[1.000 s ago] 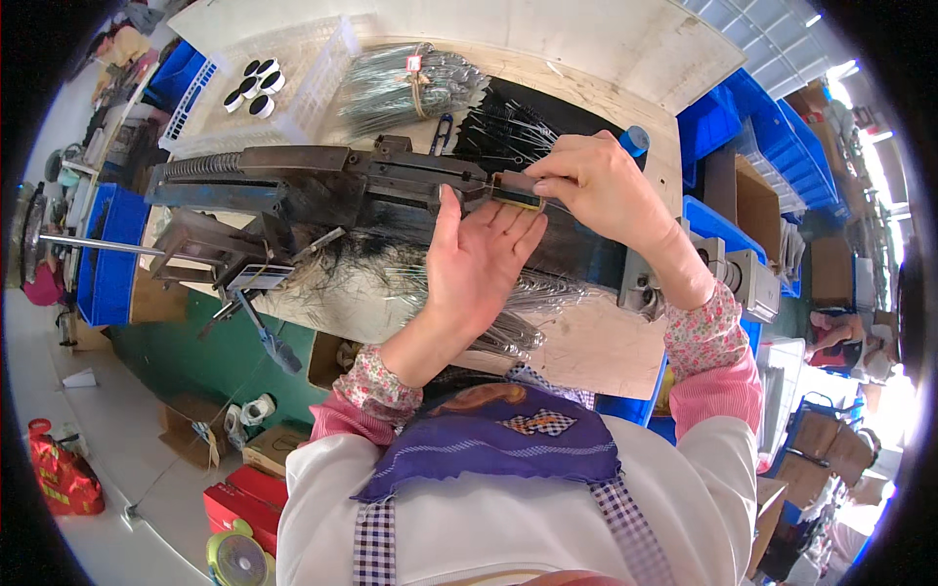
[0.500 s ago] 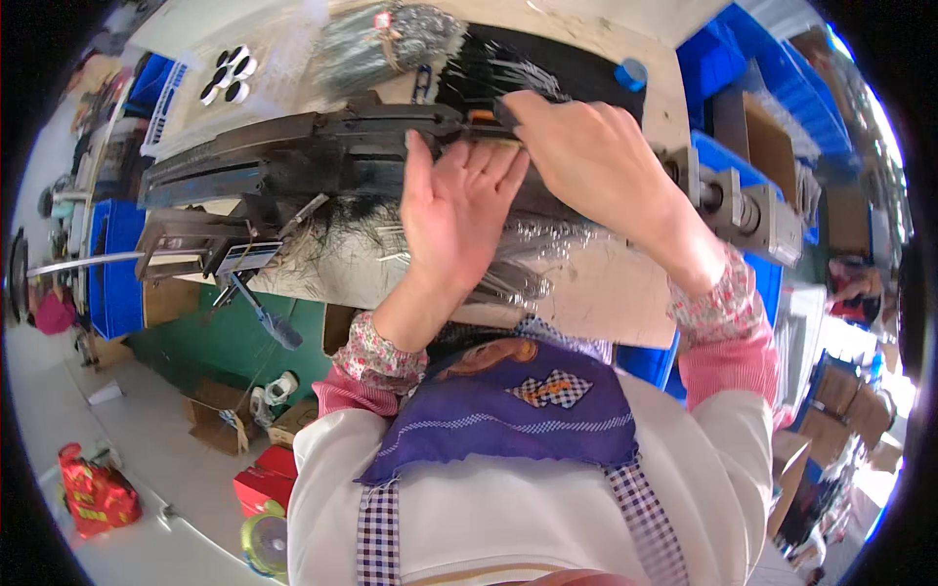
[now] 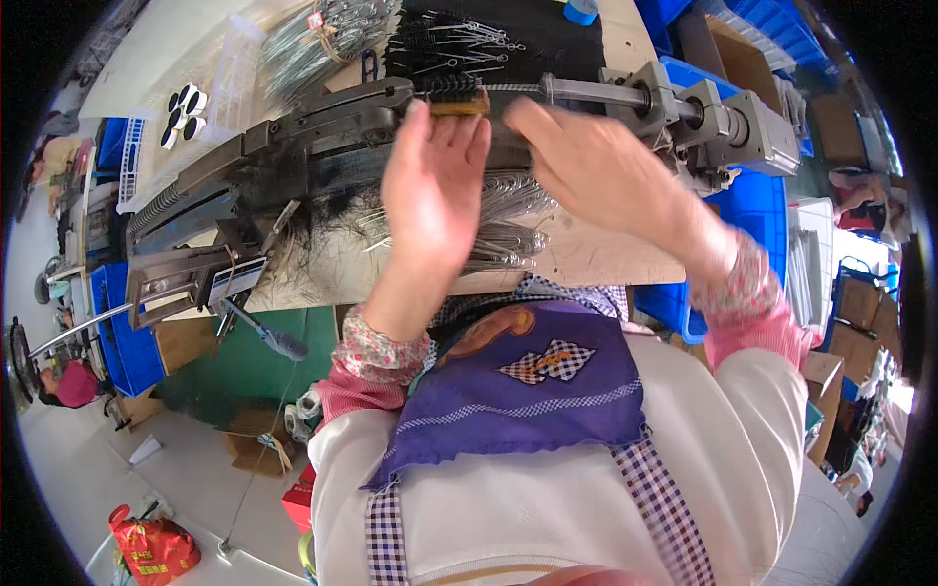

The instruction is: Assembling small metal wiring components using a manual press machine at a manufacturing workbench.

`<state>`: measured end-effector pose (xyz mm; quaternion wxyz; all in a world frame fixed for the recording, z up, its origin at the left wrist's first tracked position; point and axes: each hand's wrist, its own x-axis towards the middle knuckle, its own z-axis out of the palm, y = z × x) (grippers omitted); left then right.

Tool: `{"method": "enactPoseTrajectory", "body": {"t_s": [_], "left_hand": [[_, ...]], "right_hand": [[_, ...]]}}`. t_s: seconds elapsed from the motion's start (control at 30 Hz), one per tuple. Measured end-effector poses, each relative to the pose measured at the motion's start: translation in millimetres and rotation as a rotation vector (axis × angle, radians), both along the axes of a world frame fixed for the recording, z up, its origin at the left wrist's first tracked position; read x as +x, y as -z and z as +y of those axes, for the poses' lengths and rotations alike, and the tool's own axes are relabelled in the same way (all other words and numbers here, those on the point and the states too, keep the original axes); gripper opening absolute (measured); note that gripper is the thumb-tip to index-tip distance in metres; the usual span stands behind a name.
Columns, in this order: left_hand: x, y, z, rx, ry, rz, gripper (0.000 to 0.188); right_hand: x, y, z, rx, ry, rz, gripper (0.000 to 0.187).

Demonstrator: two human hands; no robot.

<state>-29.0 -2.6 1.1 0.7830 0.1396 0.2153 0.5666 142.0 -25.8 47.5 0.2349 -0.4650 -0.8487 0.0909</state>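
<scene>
Working at the dark metal machine (image 3: 293, 146) across the bench, the person has both hands up by a small brush with a wooden back (image 3: 457, 96) sitting on the machine's top edge. Left hand (image 3: 435, 186) is flat, fingers straight, tips touching the brush, gripping nothing. Right hand (image 3: 591, 166) is loosely curled just beside it; can't tell if it's holding anything. Half a second ago both hands were pressed together on the machine; now they're apart and the brush shows. Bundles of wire (image 3: 498, 230) lie under the hands on the wooden table (image 3: 606, 259). More brushes sit on a black mat (image 3: 508, 39); blue bins (image 3: 752, 200) stand right.
</scene>
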Motion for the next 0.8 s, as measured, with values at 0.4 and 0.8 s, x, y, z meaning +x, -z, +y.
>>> {"method": "enactPoseTrajectory", "body": {"t_s": [0.4,0.8], "left_hand": [[-53,9,-81,0.726,0.164,0.471,0.054],[-363,65,-172,-0.454,-0.601,2.508,0.087]], "right_hand": [[39,81,-30,-0.017,-0.044,-0.241,0.012],[109,12,-36,-0.114,0.191,1.07,0.011]]}}
